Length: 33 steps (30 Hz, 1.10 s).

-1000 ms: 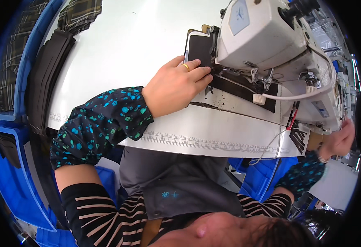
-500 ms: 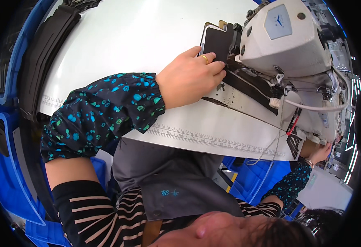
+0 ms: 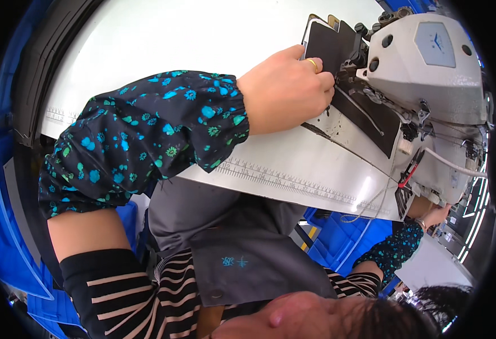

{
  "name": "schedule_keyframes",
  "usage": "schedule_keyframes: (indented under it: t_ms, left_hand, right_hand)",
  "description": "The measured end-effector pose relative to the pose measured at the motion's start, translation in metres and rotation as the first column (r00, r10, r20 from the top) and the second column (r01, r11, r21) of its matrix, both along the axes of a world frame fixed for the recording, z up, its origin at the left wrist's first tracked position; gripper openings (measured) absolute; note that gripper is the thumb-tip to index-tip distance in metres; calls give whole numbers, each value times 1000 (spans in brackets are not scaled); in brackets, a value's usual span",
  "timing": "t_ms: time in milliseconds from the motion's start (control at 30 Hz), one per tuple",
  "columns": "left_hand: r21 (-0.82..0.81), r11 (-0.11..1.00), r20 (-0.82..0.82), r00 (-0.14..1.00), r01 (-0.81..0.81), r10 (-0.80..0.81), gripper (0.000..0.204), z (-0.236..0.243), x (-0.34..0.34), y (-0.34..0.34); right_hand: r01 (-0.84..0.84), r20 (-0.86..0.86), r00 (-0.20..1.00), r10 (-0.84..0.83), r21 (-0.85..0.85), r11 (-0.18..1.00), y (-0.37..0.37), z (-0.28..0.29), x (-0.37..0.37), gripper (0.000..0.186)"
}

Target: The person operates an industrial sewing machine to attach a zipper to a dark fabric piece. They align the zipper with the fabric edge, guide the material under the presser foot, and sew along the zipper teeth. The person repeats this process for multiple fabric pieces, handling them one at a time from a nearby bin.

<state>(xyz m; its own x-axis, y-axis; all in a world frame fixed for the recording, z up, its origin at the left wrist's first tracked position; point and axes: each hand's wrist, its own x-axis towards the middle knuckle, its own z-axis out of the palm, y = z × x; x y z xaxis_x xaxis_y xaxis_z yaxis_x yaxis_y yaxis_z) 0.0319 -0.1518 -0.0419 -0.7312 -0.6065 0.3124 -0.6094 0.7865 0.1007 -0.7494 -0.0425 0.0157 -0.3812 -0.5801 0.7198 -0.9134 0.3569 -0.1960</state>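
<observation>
A white sewing machine (image 3: 431, 73) stands on a white counter (image 3: 191, 39), and a flat dark panel (image 3: 327, 42) lies just left of the machine's head, its lower part reaching toward the near side of the machine. A thin grey strip (image 3: 364, 113) runs slantwise along that lower part, and small tan tabs (image 3: 333, 21) show at the panel's far end, left of the machine.

The person's left hand (image 3: 290, 90), with a gold ring (image 3: 314, 64) on one finger, rests palm down on the panel's left side, to the left of the machine. Its grip is bent, most of the fingers close together on the panel; whether the thumb pinches from below cannot be told.

The right hand (image 3: 437, 216) is at the near right of the machine, low beside its base. It is small and partly hidden there, so it may be touching the machine's underside, but I can't tell whether its grip is closed on anything.

Red-handled snips (image 3: 409, 175) lie just on the near side of the machine, beside a loose pale cord (image 3: 381, 199). A printed ruler scale (image 3: 282, 176) runs along the counter's near edge, left of the machine.
</observation>
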Motion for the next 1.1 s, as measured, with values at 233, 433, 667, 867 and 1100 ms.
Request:
schedule_keyframes:
  t_ms: [233, 433, 667, 867, 1100]
  left_hand:
    - [23, 999, 34, 999, -23, 22, 36, 1, -2, 3]
    - [14, 1000, 1, 1000, -5, 5, 37, -1, -2, 1]
    - [46, 999, 14, 1000, 8, -9, 44, 1, -3, 2]
    - [43, 999, 57, 998, 8, -10, 49, 12, 5, 0]
    - [-11, 1000, 10, 1000, 4, -4, 34, 13, -1, -8]
  right_hand:
    - [-9, 308, 950, 48, -125, 992, -24, -34, 49, 40]
    - [-86, -127, 989, 78, -56, 995, -9, -46, 8, 35]
    - [-37, 255, 962, 101, -244, 969, -2, -46, 8, 39]
    - [-181, -32, 978, 208, -631, 754, -30, -5, 292, 38]
    - [-879, 212, 417, 884, 342, 333, -80, -56, 497, 30]
